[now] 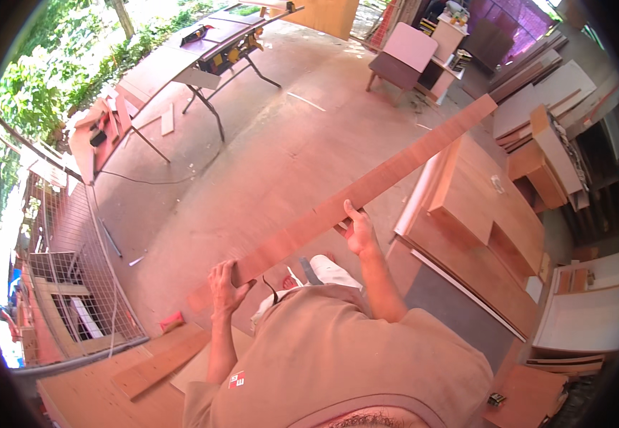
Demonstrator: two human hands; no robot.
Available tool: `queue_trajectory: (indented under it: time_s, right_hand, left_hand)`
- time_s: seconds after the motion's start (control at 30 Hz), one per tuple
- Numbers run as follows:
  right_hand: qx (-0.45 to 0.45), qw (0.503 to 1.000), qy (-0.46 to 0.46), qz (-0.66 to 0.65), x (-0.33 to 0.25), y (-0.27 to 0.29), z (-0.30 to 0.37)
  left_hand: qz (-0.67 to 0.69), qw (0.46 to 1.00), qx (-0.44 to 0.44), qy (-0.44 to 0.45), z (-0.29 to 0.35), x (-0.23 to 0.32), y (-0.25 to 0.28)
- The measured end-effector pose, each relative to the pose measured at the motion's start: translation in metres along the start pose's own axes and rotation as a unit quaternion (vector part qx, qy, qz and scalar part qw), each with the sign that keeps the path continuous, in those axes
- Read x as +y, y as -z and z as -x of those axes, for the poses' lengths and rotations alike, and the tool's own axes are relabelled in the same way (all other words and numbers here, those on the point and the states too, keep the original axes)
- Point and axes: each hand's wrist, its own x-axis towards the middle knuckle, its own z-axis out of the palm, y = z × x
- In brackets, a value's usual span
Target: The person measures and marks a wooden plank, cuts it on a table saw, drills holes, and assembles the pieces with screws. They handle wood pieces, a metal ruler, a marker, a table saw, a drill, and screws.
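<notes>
A long, narrow reddish-brown wooden board [409, 157] slants across in front of me, from low left to upper right, raised off the floor. Close to its lower left end, my left hand [225, 287] is closed over the board, its thumb along the near side. My right hand [356, 230] grips the board's near edge around the middle, thumb on top and the other fingers partly hidden beneath. The far end reaches out past a wooden cabinet panel on the right.
To my right lies a large wooden cabinet piece [466, 207] beside a grey panel [459, 303]. Planks [159, 364] rest on a wooden surface at lower left, near a wire mesh fence [74, 257]. A long folding-leg worktable [170, 60] with tools stands far left; a cable trails on the floor.
</notes>
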Motion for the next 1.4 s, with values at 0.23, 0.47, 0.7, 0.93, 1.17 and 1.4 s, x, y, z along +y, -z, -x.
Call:
queue_trajectory:
  time_s: [0.23, 0.47, 0.7, 0.93, 1.17, 1.4]
  right_hand:
    - [-0.021, 0.997, -0.057, 0.056, -0.015, -0.064, -0.165]
    - [-0.087, 0.984, -0.082, 0.131, -0.055, -0.146, -0.356]
    - [-0.178, 0.953, -0.144, 0.198, -0.073, -0.243, -0.486]
    - [-0.219, 0.933, -0.195, 0.209, -0.064, -0.318, -0.585]
    - [-0.295, 0.929, -0.126, 0.183, -0.11, -0.423, -0.699]
    - [-0.239, 0.942, -0.132, 0.198, -0.158, -0.385, -0.797]
  left_hand:
    - [0.008, 0.993, -0.048, 0.11, -0.114, -0.036, -0.029]
    - [0.052, 0.961, -0.083, 0.258, -0.251, -0.016, -0.04]
    - [0.105, 0.937, 0.014, 0.333, -0.348, -0.012, -0.06]
    - [0.124, 0.919, 0.061, 0.368, -0.433, -0.064, -0.076]
    - [0.076, 0.909, 0.098, 0.397, -0.581, -0.118, -0.057]
    - [0.059, 0.881, 0.246, 0.401, -0.73, -0.152, -0.039]
